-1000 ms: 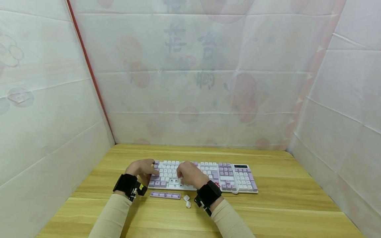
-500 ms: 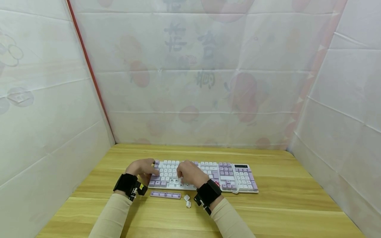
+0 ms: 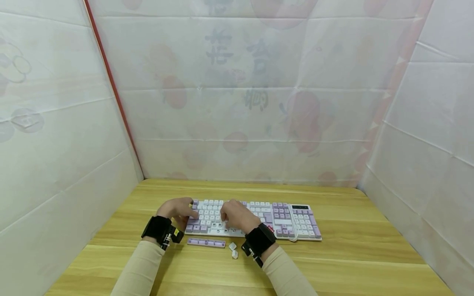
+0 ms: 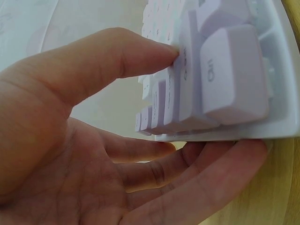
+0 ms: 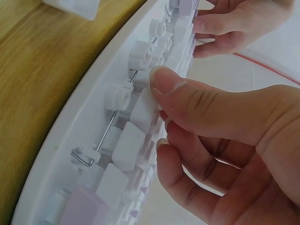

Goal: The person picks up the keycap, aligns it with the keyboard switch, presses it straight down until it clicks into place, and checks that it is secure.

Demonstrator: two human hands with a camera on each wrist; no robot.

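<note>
A white and purple keyboard (image 3: 282, 221) lies on the table. My left hand (image 3: 179, 209) holds its left end, thumb on top of the purple keys and fingers along the edge and underneath in the left wrist view. Over the lower rows, my right hand (image 3: 237, 215) pinches a white keycap (image 5: 144, 110) between thumb and fingers. Beside that keycap, the right wrist view shows a bare metal stabilizer wire (image 5: 107, 131) and uncovered white switch mounts. In front of the keyboard a purple space bar (image 3: 206, 243) rests with its hollow underside up.
Two loose white keycaps, one (image 3: 232, 246) just behind the other (image 3: 235, 254), lie on the wooden table (image 3: 333, 267) near my right wrist. A white cable (image 3: 292, 222) is bundled across the keyboard's right part. Pale cloth walls (image 3: 237, 115) enclose the table's back and sides.
</note>
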